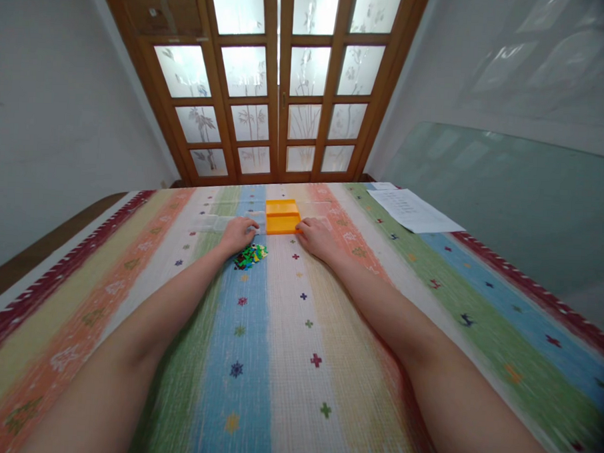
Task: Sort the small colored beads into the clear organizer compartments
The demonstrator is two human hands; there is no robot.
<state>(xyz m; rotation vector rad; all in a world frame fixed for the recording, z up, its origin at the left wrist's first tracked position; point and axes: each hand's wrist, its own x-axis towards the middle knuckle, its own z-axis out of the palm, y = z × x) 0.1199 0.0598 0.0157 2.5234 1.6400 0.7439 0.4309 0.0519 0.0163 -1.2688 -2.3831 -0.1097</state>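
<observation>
The orange box [282, 217] lies before you near the far edge of the worktop [293, 306], its two shallow sections one beyond the other. Take it as the clock's centre, with 12 pointing away from you. It looks like light, fairly stiff plastic, probably smooth enough to slide under a push; the outer walls at 3 and 9 should give the safest hold.

Your right hand [315, 237] is at 4 o'clock, fingers bent at the box's near corner; you cannot tell from here whether they pinch it. Your left hand [239, 234] is at 8 o'clock, fingers curled just beside the box; whether they hold anything is too small to make out. At 7 o'clock sits a heap of small pieces [250, 257], mostly green, likely feather-light and easily scattered. Clear plastic [209, 222] lies flat at 9 and probably flexes; another faint transparent piece shows at 3.

The striped cloth [295, 386] under everything looks soft and may ruck if dragged. Printed paper [415, 211] lies well apart at 3. Beyond, wooden doors [282, 95] with frosted panes stand at 12, and a pale greenish panel [484, 188] rises at 2.
</observation>
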